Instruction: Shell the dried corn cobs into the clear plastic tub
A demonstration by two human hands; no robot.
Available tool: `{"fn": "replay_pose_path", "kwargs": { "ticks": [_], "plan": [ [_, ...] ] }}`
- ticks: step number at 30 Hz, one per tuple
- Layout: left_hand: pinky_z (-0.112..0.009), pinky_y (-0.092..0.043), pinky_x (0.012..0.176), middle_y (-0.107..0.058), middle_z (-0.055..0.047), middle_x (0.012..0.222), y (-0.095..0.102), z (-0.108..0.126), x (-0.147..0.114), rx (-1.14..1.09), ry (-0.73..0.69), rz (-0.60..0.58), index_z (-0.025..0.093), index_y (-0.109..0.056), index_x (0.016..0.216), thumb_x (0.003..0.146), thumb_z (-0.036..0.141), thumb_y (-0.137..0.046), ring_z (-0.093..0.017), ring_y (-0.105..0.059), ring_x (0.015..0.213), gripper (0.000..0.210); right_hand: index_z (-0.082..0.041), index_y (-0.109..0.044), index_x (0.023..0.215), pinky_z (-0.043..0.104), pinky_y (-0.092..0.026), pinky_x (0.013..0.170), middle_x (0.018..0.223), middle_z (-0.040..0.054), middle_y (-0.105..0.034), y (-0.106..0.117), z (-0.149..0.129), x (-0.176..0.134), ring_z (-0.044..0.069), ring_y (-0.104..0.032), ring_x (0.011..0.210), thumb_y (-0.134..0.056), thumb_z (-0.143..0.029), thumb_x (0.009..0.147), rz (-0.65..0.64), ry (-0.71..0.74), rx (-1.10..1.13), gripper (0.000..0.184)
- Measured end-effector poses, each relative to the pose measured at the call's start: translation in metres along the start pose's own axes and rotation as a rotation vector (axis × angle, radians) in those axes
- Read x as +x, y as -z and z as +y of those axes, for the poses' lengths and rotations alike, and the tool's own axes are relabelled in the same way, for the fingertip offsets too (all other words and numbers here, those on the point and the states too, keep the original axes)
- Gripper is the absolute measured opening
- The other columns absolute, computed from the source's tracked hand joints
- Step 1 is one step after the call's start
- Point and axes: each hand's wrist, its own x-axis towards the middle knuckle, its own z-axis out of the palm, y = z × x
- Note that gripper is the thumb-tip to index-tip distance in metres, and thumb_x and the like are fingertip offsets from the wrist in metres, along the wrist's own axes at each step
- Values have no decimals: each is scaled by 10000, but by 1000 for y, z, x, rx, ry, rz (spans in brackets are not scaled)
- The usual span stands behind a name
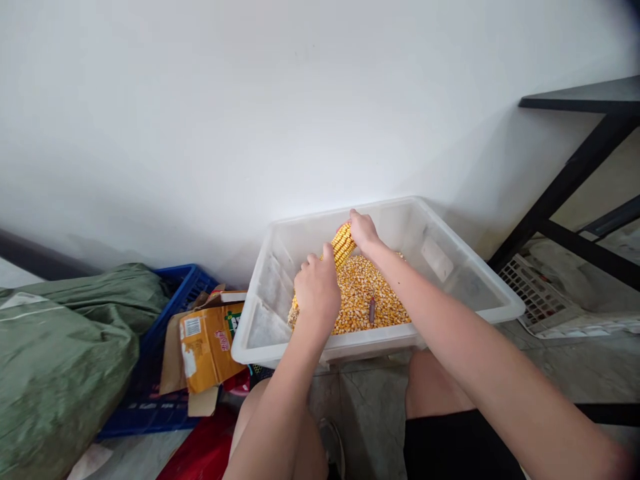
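A yellow corn cob (343, 245) is held at a slant above a translucent white plastic tub (293, 350), its rows of kernels facing me. My right hand (365, 231) is closed round the cob's upper end. At the lower end, my left hand (320, 288) is closed on the cob; the back of the hand hides most of its grip. Loose corn kernels (357, 287) cover the tub's bottom. On the kernels lies a short dark rod-shaped object (372, 310) with a reddish end; its kind cannot be made out.
Left of the tub are a torn orange cardboard box (207, 357), a blue plastic crate (145, 407) and a green tarp-like bag (65, 373). A white wall (300, 120) stands behind. To the right are a black-framed table (575, 173) and a white basket (537, 293).
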Motion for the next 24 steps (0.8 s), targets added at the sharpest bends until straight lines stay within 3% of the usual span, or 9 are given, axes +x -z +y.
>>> {"fn": "replay_pose_path", "kwargs": {
  "ticks": [3,7,10,13,18,24],
  "plan": [
    [-332,-517,752,-626,-107,993,-1,-3,1,-38,16,-19,215,-401,1255,852,53,-450,-250,-675,904,437,-209,-677,1040,371,-528,684,710,89,-679,-3,1,-1,293,-662,776,-396,-554,923,171,123,-19,461],
    [-340,-515,768,-638,-95,993,-6,-8,4,-79,36,-30,233,-412,1223,831,66,-481,-254,-679,918,432,-204,-652,1000,378,-539,642,651,67,-644,-4,-2,-5,265,-639,687,-431,-492,923,129,56,-12,371],
    [-337,-513,756,-644,-87,985,-9,-11,6,-99,57,-20,245,-405,1235,831,73,-477,-250,-686,893,445,-198,-618,958,363,-544,624,652,47,-631,-2,-10,-10,217,-613,622,-419,-436,948,37,20,34,311],
    [-336,-511,727,-648,-87,970,-11,-15,8,-116,70,-4,247,-405,1237,830,87,-489,-250,-690,856,446,-188,-594,860,346,-557,642,685,46,-642,7,-17,-16,183,-603,623,-447,-397,963,-133,0,79,275],
    [-337,-505,677,-656,-79,930,-13,-17,9,-142,71,11,245,-408,1234,811,108,-505,-267,-692,826,455,-149,-667,868,306,-584,728,859,89,-708,27,-20,-22,170,-647,752,-666,-284,874,-441,47,121,135],
    [-333,-502,692,-673,-79,948,-10,-19,7,-191,66,-47,245,-425,1199,779,128,-541,-265,-692,837,450,-115,-708,1001,375,-603,803,939,127,-736,44,-12,-17,194,-698,806,-676,-160,855,-530,73,161,157]
  ]
}}
